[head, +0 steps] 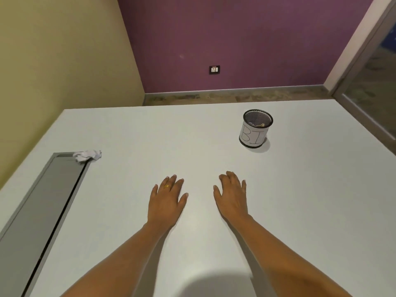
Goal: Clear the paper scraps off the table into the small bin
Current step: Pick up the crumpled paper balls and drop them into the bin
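Note:
A crumpled white paper scrap lies at the left of the white table, at the far end of a grey cable tray. The small black mesh bin, wrapped in a white label, stands at the far right and holds some scraps. My left hand rests flat on the table near the middle, fingers spread, a gold ring on one finger. My right hand lies flat beside it, fingers apart. Both hands hold nothing and are well short of the scrap and the bin.
A long grey cable tray with a dark slot runs along the table's left side. Behind the table are a purple wall with a socket, a yellow wall at left and a glass door frame at right.

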A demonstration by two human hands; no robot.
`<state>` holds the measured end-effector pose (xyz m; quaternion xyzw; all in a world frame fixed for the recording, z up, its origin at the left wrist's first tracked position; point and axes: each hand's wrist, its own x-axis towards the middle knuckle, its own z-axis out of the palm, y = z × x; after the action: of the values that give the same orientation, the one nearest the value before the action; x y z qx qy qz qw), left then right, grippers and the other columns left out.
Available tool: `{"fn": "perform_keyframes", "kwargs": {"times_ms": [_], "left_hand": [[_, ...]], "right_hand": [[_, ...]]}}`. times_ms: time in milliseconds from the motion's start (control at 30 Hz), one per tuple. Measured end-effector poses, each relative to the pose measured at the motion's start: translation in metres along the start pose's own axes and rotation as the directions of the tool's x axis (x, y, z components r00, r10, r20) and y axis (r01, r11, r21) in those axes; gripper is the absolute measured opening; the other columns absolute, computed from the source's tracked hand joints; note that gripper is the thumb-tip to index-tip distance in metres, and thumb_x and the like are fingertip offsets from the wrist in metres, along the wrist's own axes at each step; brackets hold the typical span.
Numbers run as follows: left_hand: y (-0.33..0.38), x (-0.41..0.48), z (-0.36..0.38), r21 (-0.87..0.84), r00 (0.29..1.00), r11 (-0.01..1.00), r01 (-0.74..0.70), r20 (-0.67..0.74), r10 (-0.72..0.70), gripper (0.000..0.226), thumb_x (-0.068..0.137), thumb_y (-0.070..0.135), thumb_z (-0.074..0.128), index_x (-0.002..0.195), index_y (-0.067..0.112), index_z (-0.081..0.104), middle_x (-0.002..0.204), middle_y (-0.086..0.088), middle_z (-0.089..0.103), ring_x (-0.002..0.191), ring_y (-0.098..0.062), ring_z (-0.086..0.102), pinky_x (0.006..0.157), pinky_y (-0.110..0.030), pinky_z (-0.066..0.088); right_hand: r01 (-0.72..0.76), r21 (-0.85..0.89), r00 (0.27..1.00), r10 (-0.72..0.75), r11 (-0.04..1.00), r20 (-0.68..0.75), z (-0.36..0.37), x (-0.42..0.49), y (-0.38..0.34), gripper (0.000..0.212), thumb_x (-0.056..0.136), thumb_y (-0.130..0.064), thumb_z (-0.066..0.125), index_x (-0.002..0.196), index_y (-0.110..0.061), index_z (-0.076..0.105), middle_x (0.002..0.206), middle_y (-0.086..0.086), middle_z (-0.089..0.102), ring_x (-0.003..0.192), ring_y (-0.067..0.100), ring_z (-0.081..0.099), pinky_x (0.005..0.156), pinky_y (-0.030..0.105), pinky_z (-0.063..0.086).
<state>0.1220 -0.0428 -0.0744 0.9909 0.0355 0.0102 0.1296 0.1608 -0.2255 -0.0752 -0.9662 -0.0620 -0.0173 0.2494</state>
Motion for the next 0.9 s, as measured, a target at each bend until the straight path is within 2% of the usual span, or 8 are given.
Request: {"fn": "perform_keyframes", "kwargs": {"times_ms": [100, 167, 233, 333, 433, 567, 700, 900], "left_hand": [[-0.048, -0.016, -0.015, 0.018, 0.998, 0.998, 0.064, -0.022, -0.064, 0.067, 0.084, 0.054, 0.014, 0.132, 0.020, 0.044, 0.144, -0.005, 0.040, 0.136, -0.023, 0.032, 0.108, -0.047, 0.026], [-0.080, -0.026, -0.026, -0.006, 0.983, 0.984, 0.176, -0.056, -0.176, 0.055, 0.090, 0.049, 0.029, 0.132, 0.017, 0.045, 0.144, -0.008, 0.040, 0.136, -0.025, 0.031, 0.108, -0.049, 0.026], [-0.112, -0.035, -0.035, -0.034, 0.961, 0.964, 0.262, -0.084, -0.264, 0.046, 0.092, 0.037, 0.043, 0.132, 0.014, 0.045, 0.144, -0.011, 0.039, 0.136, -0.028, 0.029, 0.109, -0.051, 0.024], [-0.153, -0.045, -0.047, 0.018, 0.936, 0.943, 0.331, -0.129, -0.326, 0.045, 0.091, 0.032, 0.049, 0.130, 0.009, 0.046, 0.143, -0.016, 0.039, 0.136, -0.032, 0.029, 0.106, -0.058, 0.024], [-0.182, -0.053, -0.056, 0.056, 0.862, 0.864, 0.501, -0.122, -0.492, 0.057, 0.092, 0.042, 0.041, 0.140, 0.013, 0.031, 0.150, -0.014, 0.026, 0.139, -0.037, 0.015, 0.107, -0.059, 0.015], [-0.197, -0.056, -0.052, -0.028, 0.721, 0.726, 0.688, -0.093, -0.687, 0.071, 0.090, 0.056, 0.025, 0.146, 0.015, 0.007, 0.155, -0.013, 0.009, 0.140, -0.039, 0.000, 0.111, -0.060, 0.004], [-0.198, -0.054, -0.044, -0.030, 0.711, 0.718, 0.695, -0.119, -0.693, 0.072, 0.090, 0.056, 0.022, 0.146, 0.013, 0.010, 0.155, -0.012, 0.010, 0.141, -0.038, -0.001, 0.111, -0.060, 0.003], [-0.200, -0.052, -0.040, 0.015, 0.713, 0.718, 0.696, -0.137, -0.688, 0.071, 0.090, 0.056, 0.021, 0.146, 0.013, 0.011, 0.155, -0.011, 0.010, 0.141, -0.038, 0.002, 0.110, -0.060, 0.006]], "right_hand": [[0.109, -0.069, 0.990, -0.103, 0.992, 0.095, 0.008, -0.005, -0.024, 0.042, 0.097, -0.027, 0.038, 0.135, -0.009, 0.038, 0.148, 0.010, 0.032, 0.142, 0.019, 0.020, 0.117, 0.046, 0.007], [0.161, -0.105, 0.977, -0.144, 0.981, 0.156, 0.015, -0.006, -0.039, 0.043, 0.098, -0.030, 0.035, 0.136, -0.011, 0.035, 0.150, 0.009, 0.028, 0.143, 0.018, 0.017, 0.117, 0.047, 0.008], [0.183, -0.122, 0.968, -0.157, 0.975, 0.198, 0.023, -0.004, -0.055, 0.044, 0.098, -0.033, 0.034, 0.137, -0.013, 0.034, 0.151, 0.008, 0.025, 0.143, 0.018, 0.016, 0.116, 0.048, 0.009], [0.195, -0.101, 0.953, -0.164, 0.976, 0.254, 0.033, 0.001, -0.079, 0.045, 0.097, -0.035, 0.037, 0.135, -0.013, 0.035, 0.150, 0.009, 0.025, 0.143, 0.020, 0.015, 0.115, 0.051, 0.010], [0.235, -0.098, 0.935, -0.197, 0.967, 0.295, 0.042, 0.010, -0.102, 0.045, 0.096, -0.036, 0.040, 0.133, -0.012, 0.036, 0.149, 0.010, 0.026, 0.143, 0.021, 0.016, 0.115, 0.052, 0.011], [0.299, -0.122, 0.901, -0.238, 0.946, 0.363, 0.055, 0.022, -0.135, 0.045, 0.095, -0.035, 0.042, 0.132, -0.011, 0.037, 0.148, 0.009, 0.027, 0.141, 0.023, 0.018, 0.113, 0.052, 0.016], [0.358, -0.070, 0.858, -0.298, 0.931, 0.419, 0.069, 0.036, -0.169, 0.048, 0.091, -0.034, 0.049, 0.132, -0.013, 0.036, 0.142, 0.005, 0.034, 0.135, 0.024, 0.027, 0.107, 0.048, 0.025], [0.428, 0.042, 0.801, -0.401, 0.903, 0.445, 0.095, 0.061, -0.227, 0.061, 0.086, -0.026, 0.057, 0.138, -0.014, 0.028, 0.146, 0.004, 0.031, 0.135, 0.025, 0.027, 0.102, 0.045, 0.031]]}}
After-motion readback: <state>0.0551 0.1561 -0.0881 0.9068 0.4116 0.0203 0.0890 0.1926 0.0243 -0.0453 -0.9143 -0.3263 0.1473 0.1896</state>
